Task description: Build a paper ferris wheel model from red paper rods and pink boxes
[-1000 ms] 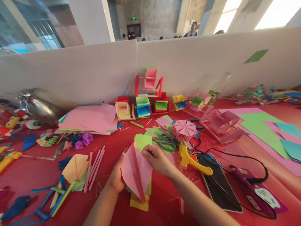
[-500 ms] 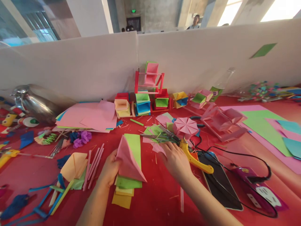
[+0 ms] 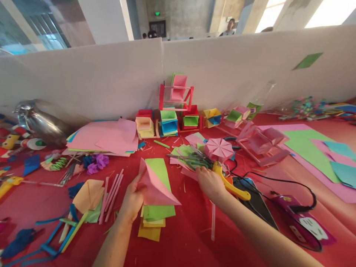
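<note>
2 bare hands work over the red table [image 3: 189,237], and the right hand [image 3: 210,182] is the nearer one to the green-handled metal scissors [image 3: 196,162]. They lie just past its fingertips at 11 o'clock, long axis running 9 to 3 o'clock, blades toward 9. That hand is stretched forward, palm down, its back to the camera. Its fingers are hidden over the handles, so I cannot tell whether they grip. A yellow plastic glue gun [image 3: 236,191] lies just beside it at 3 o'clock. The left hand [image 3: 132,200], well apart at 8 o'clock from the scissors, pinches a folded pink paper sheet [image 3: 158,187] between thumb and fingers, tilted above a stack of green and yellow paper sheets [image 3: 157,213].
</note>
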Motion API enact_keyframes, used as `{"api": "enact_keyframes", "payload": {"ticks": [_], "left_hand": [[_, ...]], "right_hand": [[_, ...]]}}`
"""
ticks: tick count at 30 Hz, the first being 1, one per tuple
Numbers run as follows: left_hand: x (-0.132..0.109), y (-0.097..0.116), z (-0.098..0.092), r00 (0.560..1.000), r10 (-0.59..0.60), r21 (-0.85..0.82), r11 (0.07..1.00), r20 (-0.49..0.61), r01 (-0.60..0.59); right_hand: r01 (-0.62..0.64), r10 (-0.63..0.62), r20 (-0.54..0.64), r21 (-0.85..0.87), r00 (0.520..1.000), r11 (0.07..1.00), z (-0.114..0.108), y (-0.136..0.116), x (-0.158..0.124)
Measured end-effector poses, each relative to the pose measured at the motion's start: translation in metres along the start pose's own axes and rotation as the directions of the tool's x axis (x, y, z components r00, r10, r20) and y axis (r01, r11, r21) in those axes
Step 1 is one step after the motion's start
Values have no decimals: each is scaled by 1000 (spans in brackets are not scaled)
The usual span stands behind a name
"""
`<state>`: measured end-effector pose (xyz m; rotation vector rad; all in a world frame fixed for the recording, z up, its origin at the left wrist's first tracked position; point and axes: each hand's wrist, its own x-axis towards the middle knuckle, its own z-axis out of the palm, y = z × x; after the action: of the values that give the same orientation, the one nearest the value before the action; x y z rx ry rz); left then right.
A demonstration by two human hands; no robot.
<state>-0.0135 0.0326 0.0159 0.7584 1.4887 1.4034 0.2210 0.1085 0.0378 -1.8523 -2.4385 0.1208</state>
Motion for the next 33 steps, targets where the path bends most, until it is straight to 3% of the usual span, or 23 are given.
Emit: {"api": "enact_keyframes", "payload": {"ticks": [5,8,10,11,13,15,18,21,24,27,30,33], "left_hand": [[1,0,4,991,-23,76,997,131,13],[-3,-4,10,989,-42,71,997,143,32],[-7,-7,16,992,-64,85,995,106,55],[-10,-8,19,993,-77,88,994,85,70],[-16,-9,25,989,-107,25,994,106,105],[-21,-9,31,964,-134,-106,981,230,162],[-23,-10,36,928,-158,-157,963,337,221],[-21,-10,37,952,-161,-81,979,262,188],[-22,-10,43,962,-127,-81,985,242,151],[-28,-11,57,958,-27,-94,994,287,56],[-26,-15,65,935,206,74,969,288,-237],[-6,-17,57,876,423,420,769,231,-482]], "right_hand": [[-49,79,-134,215,988,975,-32,36,8],[-61,145,-248,319,958,946,-56,41,0],[6,134,-350,374,927,928,-65,30,-13],[131,84,-462,413,883,901,-64,20,-21],[350,-110,-549,355,828,867,-53,-7,-38],[457,-292,-521,220,802,862,-31,-36,-55],[532,-467,-313,166,827,831,3,-66,-71],[567,-503,-270,290,821,771,13,-68,-72],[492,-400,-296,393,867,777,2,-50,-59],[398,-305,-290,358,907,844,-10,-31,-42],[373,-291,-273,329,917,867,-9,-23,-36],[400,-348,-220,273,911,875,4,-30,-45]]}}
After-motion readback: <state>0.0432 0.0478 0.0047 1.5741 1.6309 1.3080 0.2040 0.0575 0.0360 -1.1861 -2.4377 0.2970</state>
